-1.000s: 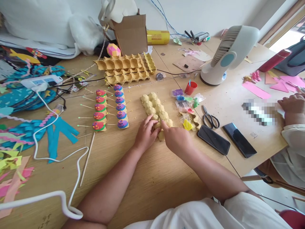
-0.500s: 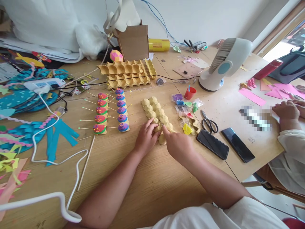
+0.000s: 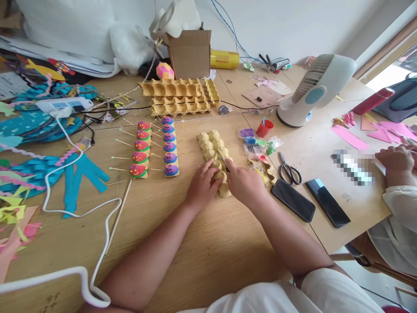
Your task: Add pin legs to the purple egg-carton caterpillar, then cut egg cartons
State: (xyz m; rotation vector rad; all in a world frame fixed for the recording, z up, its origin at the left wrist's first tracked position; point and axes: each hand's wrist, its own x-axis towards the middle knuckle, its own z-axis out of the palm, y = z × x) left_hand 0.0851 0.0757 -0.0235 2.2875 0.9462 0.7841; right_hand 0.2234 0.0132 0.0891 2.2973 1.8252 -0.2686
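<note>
A beige strip of egg carton (image 3: pixel 211 143) lies upside down on the wooden table (image 3: pixel 202 243). My left hand (image 3: pixel 202 187) grips its near end, fingers curled round the cups. Pressed against the same end from the right, my right hand (image 3: pixel 243 184) is closed on a small dark tool I cannot make out. Two rows of painted egg-cup figures (image 3: pixel 155 145) with pins stand just left of the strip.
Yellow egg trays (image 3: pixel 177 93) and a cardboard box (image 3: pixel 190 52) sit behind. Bead bags (image 3: pixel 257 145), a red cup (image 3: pixel 264 128), scissors (image 3: pixel 289 170) and two phones (image 3: pixel 308 202) lie to the right, by a white fan (image 3: pixel 312 89). Another person's hand (image 3: pixel 397 161) rests far right. A white cable (image 3: pixel 65 217) crosses the left.
My right hand has slid over the near end of the carton strip and closed. My left hand has closed tighter on it. The view shifted slightly.
</note>
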